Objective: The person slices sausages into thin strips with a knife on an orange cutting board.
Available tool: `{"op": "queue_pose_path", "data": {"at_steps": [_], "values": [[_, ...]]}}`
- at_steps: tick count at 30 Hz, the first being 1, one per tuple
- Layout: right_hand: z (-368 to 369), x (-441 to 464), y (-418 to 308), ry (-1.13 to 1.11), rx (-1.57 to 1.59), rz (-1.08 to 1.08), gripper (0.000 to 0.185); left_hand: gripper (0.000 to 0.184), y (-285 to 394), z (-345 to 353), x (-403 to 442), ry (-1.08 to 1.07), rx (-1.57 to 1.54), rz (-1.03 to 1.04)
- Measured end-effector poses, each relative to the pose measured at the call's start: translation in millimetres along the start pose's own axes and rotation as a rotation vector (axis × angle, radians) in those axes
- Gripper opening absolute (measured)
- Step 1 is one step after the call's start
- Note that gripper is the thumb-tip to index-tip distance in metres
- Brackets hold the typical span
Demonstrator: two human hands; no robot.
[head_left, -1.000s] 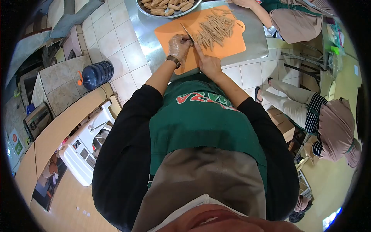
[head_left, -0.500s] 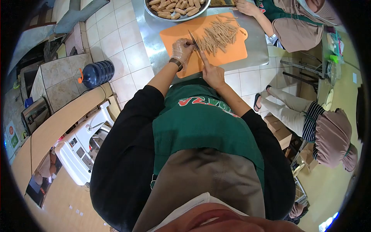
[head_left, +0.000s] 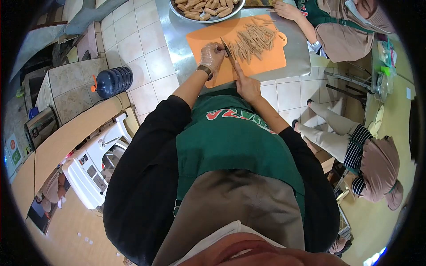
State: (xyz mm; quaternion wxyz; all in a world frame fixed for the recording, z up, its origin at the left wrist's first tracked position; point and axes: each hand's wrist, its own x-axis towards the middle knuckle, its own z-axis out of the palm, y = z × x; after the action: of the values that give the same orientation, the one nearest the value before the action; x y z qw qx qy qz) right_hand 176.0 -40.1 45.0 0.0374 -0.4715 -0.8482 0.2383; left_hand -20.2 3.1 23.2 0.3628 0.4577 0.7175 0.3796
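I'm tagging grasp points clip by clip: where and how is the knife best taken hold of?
Probably by its handle end, coming from the wearer's side: the knife slants with its tip pointing away over the orange cutting board, and the right hand is closed around that near end.

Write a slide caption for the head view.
Right hand holds knife between gloved left hand and brown strips on orange board.

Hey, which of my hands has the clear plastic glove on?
Your left hand, the one with the watch at its wrist; your right hand, holding the knife, looks bare.
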Motion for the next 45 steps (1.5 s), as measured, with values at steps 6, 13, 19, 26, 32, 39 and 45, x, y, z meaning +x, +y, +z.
{"op": "queue_pose_path", "data": {"at_steps": [6, 13, 19, 26, 32, 39, 45], "values": [[-4.4, 2.1, -2.8, -0.007, 0.027, 0.083, 0.077, 0.013, -2.6, -1.4, -1.6, 0.012, 0.037, 0.022], [-5.2, 5.7, -14.0, -0.022, 0.057, 0.054, 0.078, 0.016, -6.1, 0.5, -0.5, -0.004, 0.058, -0.005], [-1.2, 12.1, -14.6, -0.018, 0.019, 0.012, 0.077, 0.014, -7.0, 2.5, 0.5, 0.041, 0.077, 0.041], [5.7, 30.5, -13.4, 0.012, -0.083, -0.019, 0.077, 0.013, -9.8, 8.8, 4.4, 0.028, 0.132, -0.013], [4.5, -2.2, 5.2, 0.003, 0.092, 0.046, 0.075, 0.013, 2.6, 5.7, 2.6, 0.021, 0.158, -0.049], [-7.9, -21.7, 26.0, -0.012, 0.172, 0.051, 0.069, 0.017, 24.4, -0.7, 2.5, 0.018, 0.347, 0.251], [3.5, -20.9, 19.9, 0.054, 0.058, -0.116, 0.068, 0.032, 75.0, 21.1, 14.4, -0.559, 0.908, 0.864]]}}
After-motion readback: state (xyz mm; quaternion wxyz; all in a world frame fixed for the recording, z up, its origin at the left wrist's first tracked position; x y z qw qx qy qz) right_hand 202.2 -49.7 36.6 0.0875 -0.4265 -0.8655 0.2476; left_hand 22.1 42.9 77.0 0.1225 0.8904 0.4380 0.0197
